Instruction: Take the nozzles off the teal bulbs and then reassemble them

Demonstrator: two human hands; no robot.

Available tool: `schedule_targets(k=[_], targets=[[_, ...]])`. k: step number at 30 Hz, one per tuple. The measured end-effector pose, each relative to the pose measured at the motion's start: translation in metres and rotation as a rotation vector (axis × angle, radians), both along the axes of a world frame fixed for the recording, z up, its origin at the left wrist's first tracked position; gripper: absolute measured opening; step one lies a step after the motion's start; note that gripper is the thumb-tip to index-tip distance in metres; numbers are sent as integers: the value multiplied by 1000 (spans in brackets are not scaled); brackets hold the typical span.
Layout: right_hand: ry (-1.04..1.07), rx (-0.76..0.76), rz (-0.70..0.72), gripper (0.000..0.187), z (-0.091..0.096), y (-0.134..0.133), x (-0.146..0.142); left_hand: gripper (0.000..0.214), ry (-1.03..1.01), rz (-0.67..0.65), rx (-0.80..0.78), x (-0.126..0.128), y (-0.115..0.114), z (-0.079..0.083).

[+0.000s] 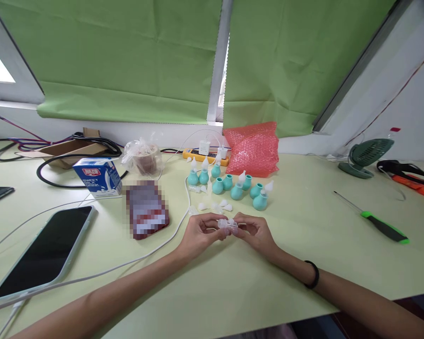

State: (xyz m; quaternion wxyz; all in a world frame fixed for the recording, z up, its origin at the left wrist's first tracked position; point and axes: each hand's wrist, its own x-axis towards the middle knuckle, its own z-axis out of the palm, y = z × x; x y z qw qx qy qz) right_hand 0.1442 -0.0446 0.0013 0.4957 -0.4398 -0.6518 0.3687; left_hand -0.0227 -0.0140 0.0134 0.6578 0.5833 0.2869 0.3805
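Observation:
Between the fingertips of both hands is a small translucent plastic piece (227,225); whether it is one part or two pressed together I cannot tell. My left hand (201,234) pinches its left side and my right hand (257,234) its right side, close above the table. Just beyond stand several turquoise squeeze bulbs (217,185), some with an open neck, others with a clear pointed tip (242,177) in the neck. Loose white tips (226,206) and a short clear tube (194,189) lie between the bulbs and my hands.
Left of my hands are a phone (45,252), a second device (146,209), a milk carton (98,178) and a white cable (155,252). Behind the bulbs are red bubble wrap (252,149) and a yellow power strip (194,156). A screwdriver (383,226) and a green fan (369,153) are at right.

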Motion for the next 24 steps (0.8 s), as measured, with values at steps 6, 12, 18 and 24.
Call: schedule_targets(k=[6, 12, 18, 24], targets=[[-55, 203, -75, 25, -2, -3, -2, 28, 37, 2, 12, 0, 2, 3], [-79, 216, -49, 26, -3, -1, -1, 27, 40, -13, 56, 1, 1, 1], [-129, 192, 11, 26, -4, 2, 1, 24, 40, -19, 93, 2, 4, -4], [-159, 167, 45, 25, -3, 3, 2, 23, 58, -9, 111, 3, 4, -12]])
